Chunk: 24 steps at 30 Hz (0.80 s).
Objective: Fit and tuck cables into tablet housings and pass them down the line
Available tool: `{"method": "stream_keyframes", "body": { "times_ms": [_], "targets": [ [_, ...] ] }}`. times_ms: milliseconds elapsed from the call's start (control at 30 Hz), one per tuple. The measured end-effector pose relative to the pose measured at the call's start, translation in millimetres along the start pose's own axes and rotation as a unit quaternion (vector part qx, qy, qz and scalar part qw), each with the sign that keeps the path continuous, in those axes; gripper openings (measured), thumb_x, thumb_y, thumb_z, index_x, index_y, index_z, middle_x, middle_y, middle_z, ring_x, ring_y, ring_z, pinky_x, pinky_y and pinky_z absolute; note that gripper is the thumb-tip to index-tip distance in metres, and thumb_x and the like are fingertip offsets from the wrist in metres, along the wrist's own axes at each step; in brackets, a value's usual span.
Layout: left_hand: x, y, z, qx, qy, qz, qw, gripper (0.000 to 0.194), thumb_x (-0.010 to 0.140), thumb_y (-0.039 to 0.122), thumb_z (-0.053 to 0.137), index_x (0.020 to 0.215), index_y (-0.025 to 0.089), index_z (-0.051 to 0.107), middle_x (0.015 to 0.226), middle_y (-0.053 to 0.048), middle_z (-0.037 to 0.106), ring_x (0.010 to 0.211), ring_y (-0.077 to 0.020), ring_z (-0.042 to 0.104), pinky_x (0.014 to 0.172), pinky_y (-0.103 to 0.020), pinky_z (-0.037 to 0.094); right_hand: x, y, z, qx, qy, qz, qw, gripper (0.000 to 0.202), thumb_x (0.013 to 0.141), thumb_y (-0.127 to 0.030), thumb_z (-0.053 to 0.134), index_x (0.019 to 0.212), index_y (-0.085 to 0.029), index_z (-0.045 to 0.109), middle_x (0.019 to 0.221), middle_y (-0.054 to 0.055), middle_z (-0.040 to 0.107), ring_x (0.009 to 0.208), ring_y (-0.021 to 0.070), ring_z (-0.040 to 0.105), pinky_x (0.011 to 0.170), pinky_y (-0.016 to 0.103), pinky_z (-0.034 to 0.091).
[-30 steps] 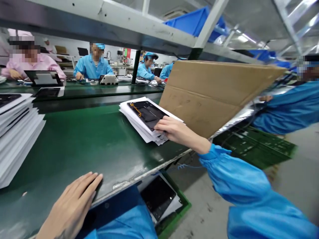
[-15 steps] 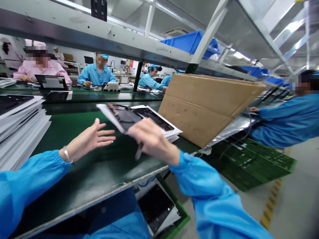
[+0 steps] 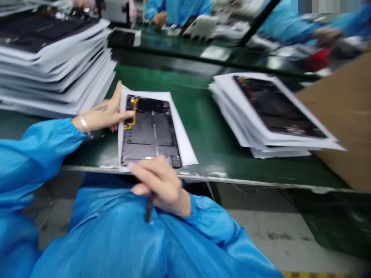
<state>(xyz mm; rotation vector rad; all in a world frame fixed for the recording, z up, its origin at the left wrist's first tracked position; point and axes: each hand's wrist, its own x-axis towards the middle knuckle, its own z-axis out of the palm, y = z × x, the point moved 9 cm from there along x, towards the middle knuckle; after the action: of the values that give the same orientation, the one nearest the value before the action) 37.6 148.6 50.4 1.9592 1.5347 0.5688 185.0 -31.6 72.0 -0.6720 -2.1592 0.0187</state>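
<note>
A tablet's opened inner side (image 3: 162, 129), dark with an orange flex cable, lies on a white sheet (image 3: 188, 152) at the table's front edge. My left hand (image 3: 108, 112) grips their left side, thumb over the tablet's edge and fingers beside or under the sheet. My right hand (image 3: 162, 183) is closed at the near edge of the tablet, its fingertips by the lower left corner. A short dark stick-like tool (image 3: 149, 208) sticks out below the palm; motion blur hides its kind.
A tall stack of sheets and tablet parts (image 3: 58, 77) stands at the left. A lower stack (image 3: 240, 116) with a tablet part on top sits right, beside a cardboard box (image 3: 344, 123). Co-workers in blue sleeves (image 3: 185, 9) sit across the green table (image 3: 199, 112).
The tablet and sheet, earlier raised in my right hand near the right stack, now lie before me. My left hand, open before, has taken their left side. The view has turned down and left.
</note>
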Motion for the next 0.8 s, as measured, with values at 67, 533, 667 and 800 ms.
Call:
{"method": "stream_keyframes", "body": {
  "times_ms": [67,533,667,800],
  "targets": [
    [-22,9,-16.2,0.217,0.065,0.066,0.972,0.082,0.098,0.034,0.062,0.161,0.015,0.013,0.098,-0.007,0.067,0.094,-0.0270,0.067,0.091,-0.041,0.052,-9,13,-24,0.053,0.104,0.065,0.991,0.053,0.107,-0.048,0.029,0.120,-0.017,0.070,0.100,0.009,0.070,0.094,0.0211,0.064,0.082,0.038,0.053],
    [-132,28,31.2,0.088,0.038,0.293,0.952,0.013,0.103,0.017,0.048,0.106,0.017,0.060,0.116,-0.008,0.063,0.106,-0.0164,0.061,0.095,-0.031,0.051,0,13,9,0.084,-0.040,0.040,0.995,0.014,0.095,-0.023,0.065,0.106,-0.015,0.068,0.086,0.007,0.074,0.081,0.0184,0.064,0.079,0.036,0.056],
    [-133,28,35.2,0.089,0.032,0.284,0.954,0.013,0.104,0.019,0.047,0.107,0.017,0.060,0.116,-0.008,0.063,0.104,-0.0180,0.061,0.091,-0.033,0.051,-1,11,18,0.046,-0.065,0.026,0.996,0.017,0.093,-0.018,0.067,0.109,-0.014,0.068,0.088,0.008,0.075,0.088,0.0197,0.062,0.077,0.034,0.056],
    [-133,30,36.9,0.115,0.054,0.266,0.956,0.012,0.103,0.026,0.052,0.104,0.017,0.060,0.112,-0.007,0.063,0.098,-0.0201,0.061,0.088,-0.036,0.052,-3,13,16,0.054,-0.043,0.037,0.997,0.022,0.091,-0.015,0.069,0.113,-0.017,0.068,0.090,0.005,0.075,0.086,0.0182,0.063,0.077,0.034,0.056]
  ]
}}
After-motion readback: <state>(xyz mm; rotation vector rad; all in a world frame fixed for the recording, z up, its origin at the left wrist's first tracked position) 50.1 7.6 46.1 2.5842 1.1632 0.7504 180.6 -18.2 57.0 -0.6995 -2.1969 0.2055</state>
